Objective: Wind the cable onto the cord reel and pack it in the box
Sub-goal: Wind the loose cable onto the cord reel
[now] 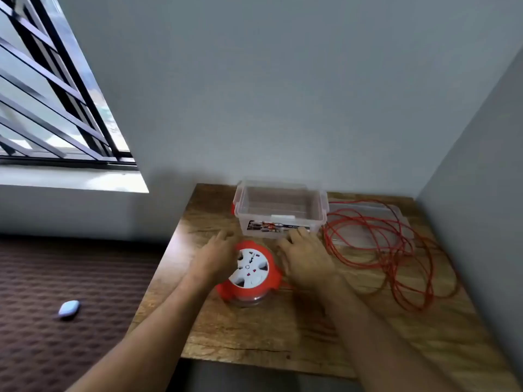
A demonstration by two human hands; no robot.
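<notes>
Two bare forearms reach in from the near edge, angled toward the middle of the wooden table [254, 335]. The left hand [216, 257] lies against the left side of the cord reel [250, 274], fingers spread loosely and pointing far; whether it presses on the reel cannot be told. The right hand [304, 260] is on the reel's right side, palm down, fingers extended and open, nothing gripped.

The one reel, red with a white socket face, stands near the table's middle, just in front of the single clear box [280, 210]. The box is open and sits at the far edge against the wall. To its right lies one clear lid [368, 219], flat, partly covered by the red cable [396, 250]. The cable sprawls in many loose loops over the table's right half, well unwound, reaching close to the right wall.

Bare tabletop shows near the front edge and left of the reel. Left of the table, lower down, is a brown patterned surface [70, 278] with one small pale oval object [68, 308] on it
</notes>
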